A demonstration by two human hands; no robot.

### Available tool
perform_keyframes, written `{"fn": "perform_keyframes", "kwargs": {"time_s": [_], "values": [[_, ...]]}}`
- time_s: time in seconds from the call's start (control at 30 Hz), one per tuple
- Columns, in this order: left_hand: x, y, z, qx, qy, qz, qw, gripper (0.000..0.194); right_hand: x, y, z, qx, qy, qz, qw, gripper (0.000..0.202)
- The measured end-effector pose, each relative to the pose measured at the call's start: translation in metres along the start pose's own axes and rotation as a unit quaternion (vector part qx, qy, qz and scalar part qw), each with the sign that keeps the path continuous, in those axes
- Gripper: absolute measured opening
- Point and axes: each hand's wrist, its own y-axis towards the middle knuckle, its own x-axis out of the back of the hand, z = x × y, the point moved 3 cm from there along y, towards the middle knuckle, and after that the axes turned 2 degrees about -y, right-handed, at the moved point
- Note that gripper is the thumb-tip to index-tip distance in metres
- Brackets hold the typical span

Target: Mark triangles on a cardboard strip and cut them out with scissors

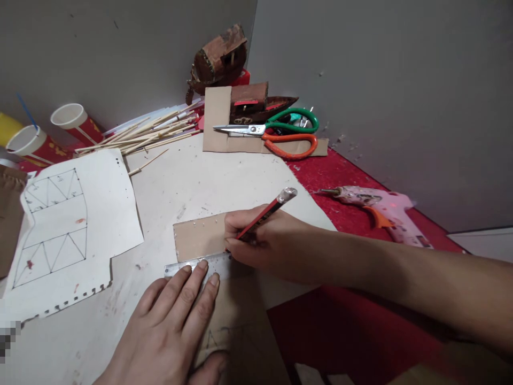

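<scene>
A red and black pencil [262, 216] slants up out of my right hand [268, 248], its fingers pinched round the lower part. The pencil's tip is close to the upper edge of a metal ruler [172, 270], mostly hidden by my fingers. My left hand [172, 315] lies with outstretched fingers pressing the ruler down. Under the ruler is a piece of brown cardboard [198, 238], with small marks near its top edge. More cardboard with drawn zigzag lines shows below, partly covered by my left hand and in shadow.
A paper sheet [108, 203] with truss drawings lies left. Behind are wooden sticks [148, 133], paper cups [74, 120], scissors [256, 129] with green and orange handles on cardboard, and brown model boats [248, 101]. A pink glue gun [377, 200] rests right on red cloth.
</scene>
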Motion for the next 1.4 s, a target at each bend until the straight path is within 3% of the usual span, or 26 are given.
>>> {"fn": "perform_keyframes", "kwargs": {"time_s": [0.33,0.77,0.9,1.07,1.2,1.4], "values": [[0.0,0.001,0.001,0.0,0.013,-0.004,1.0,0.068,0.005,-0.006,-0.007,-0.02,-0.013,-0.034,0.999,0.027],[-0.002,0.0,0.001,-0.003,0.011,-0.013,1.0,0.068,0.011,-0.013,-0.017,-0.086,0.02,-0.03,0.996,0.022],[-0.002,0.002,0.002,-0.012,0.012,-0.019,1.0,0.068,0.012,-0.018,-0.024,-0.157,0.032,-0.022,0.987,0.018],[-0.002,0.0,0.004,-0.01,0.004,-0.021,1.0,0.065,0.017,-0.027,-0.029,-0.238,0.103,-0.109,0.96,0.017],[-0.001,-0.003,0.002,-0.018,0.002,-0.025,1.0,0.061,0.019,-0.032,-0.031,-0.195,0.198,-0.179,0.944,0.018],[0.002,-0.004,0.001,-0.014,-0.007,-0.022,1.0,0.058,0.013,-0.035,-0.037,-0.105,0.21,-0.195,0.952,0.026]]}}
